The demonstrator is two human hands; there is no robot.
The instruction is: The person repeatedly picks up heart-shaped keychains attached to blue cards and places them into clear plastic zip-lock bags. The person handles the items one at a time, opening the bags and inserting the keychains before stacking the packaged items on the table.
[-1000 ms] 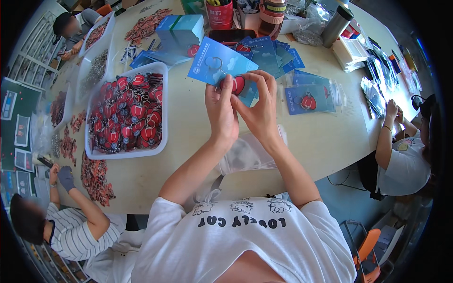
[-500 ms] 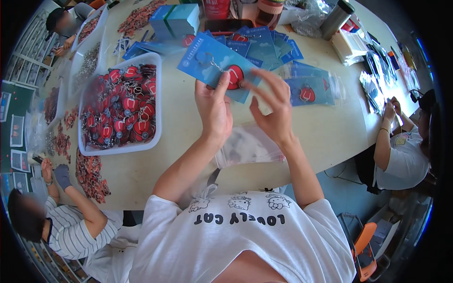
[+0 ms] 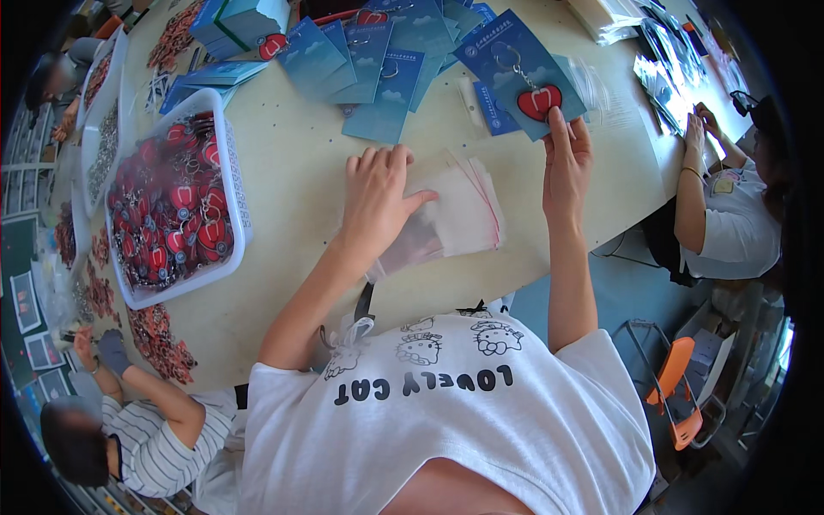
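My right hand (image 3: 566,172) pinches the lower edge of a blue card (image 3: 482,51), holding it raised at the right. On its front hangs a red heart-shaped keychain (image 3: 539,102) with a metal ring and short chain. My left hand (image 3: 375,202) lies palm down at the left edge of a pile of clear plastic bags (image 3: 455,215) with red edge lines. Its thumb reaches over the bags, apart from the bent fingers, and nothing shows in its grip. More blue cards (image 3: 378,107), some bearing keychains, lie spread beyond my left hand.
A white bin (image 3: 233,172) full of red keychains stands at the left. Behind it is a banded stack of blue cards (image 3: 236,30). Reddish small parts (image 3: 159,343) lie in heaps at the table's left. Co-workers sit at the left and right; an orange chair (image 3: 674,378) stands lower right.
The card with the keychain has passed from my left hand to my right and moved right. My left hand has come down to the bags. The view has shifted.
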